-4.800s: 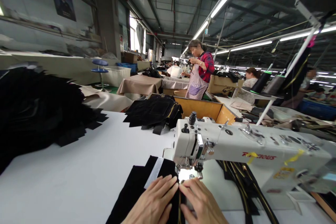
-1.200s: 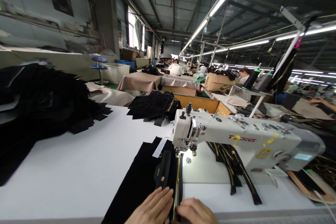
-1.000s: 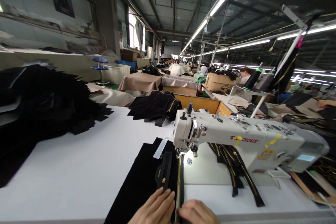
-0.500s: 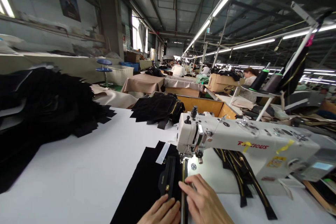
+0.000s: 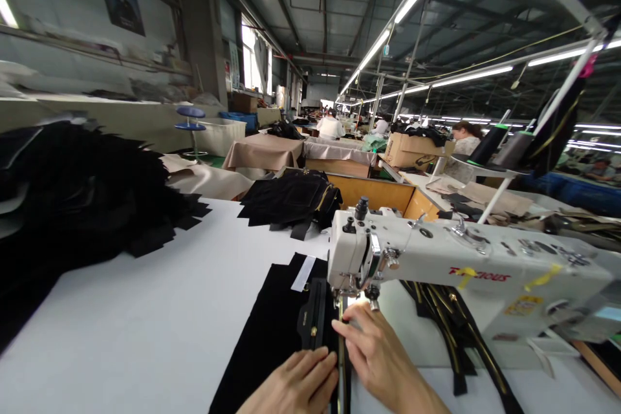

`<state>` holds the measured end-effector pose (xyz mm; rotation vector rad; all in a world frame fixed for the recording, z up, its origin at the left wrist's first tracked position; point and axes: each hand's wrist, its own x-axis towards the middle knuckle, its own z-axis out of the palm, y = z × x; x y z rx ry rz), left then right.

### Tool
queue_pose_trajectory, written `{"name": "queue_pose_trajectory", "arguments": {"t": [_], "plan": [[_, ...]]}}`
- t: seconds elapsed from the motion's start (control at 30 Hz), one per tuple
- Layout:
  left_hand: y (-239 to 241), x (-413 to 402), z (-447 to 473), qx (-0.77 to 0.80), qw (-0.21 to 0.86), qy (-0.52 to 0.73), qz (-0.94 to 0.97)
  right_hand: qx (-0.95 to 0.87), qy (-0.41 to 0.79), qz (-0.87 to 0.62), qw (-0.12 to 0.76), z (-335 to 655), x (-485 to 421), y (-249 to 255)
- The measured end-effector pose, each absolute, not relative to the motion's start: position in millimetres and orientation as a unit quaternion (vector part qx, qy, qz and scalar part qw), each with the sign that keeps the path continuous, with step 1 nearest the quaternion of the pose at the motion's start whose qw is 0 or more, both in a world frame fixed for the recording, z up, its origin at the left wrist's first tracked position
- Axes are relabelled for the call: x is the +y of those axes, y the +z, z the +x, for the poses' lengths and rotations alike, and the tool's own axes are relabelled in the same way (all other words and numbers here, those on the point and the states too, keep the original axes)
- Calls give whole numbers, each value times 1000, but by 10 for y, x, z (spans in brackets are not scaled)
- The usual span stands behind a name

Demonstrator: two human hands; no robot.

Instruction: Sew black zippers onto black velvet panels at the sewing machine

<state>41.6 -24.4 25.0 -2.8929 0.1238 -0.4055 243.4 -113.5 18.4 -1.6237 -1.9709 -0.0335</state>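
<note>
The black fabric panel (image 5: 272,336) is pressed flat on the worktop (image 5: 145,323) by the left hand (image 5: 295,388), fingers spread; just beside it the right hand (image 5: 376,356), fingers extended, apparently steadies the gold zipper (image 5: 341,362) running beneath the sewing machine (image 5: 460,272)

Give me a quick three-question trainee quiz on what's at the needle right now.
1. True or false: the right hand reaches closer to the sewing machine than the left hand.
2. The black fabric panel lies on: A) a wooden crate B) the white table C) a cardboard box.
3. What colour are the zipper teeth?

Key: 1 true; 2 B; 3 gold.
</note>
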Motion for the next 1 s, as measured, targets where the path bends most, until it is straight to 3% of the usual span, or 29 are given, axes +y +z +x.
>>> {"name": "queue_pose_trajectory", "arguments": {"t": [0.63,1.0], "plan": [[304,-3,593,-7,12,-177,-984,-715,-31,-619,323,2446,-1177,154],[209,64,623,-35,-36,-189,-981,-764,-12,-545,344,2377,-1257,244]]}}
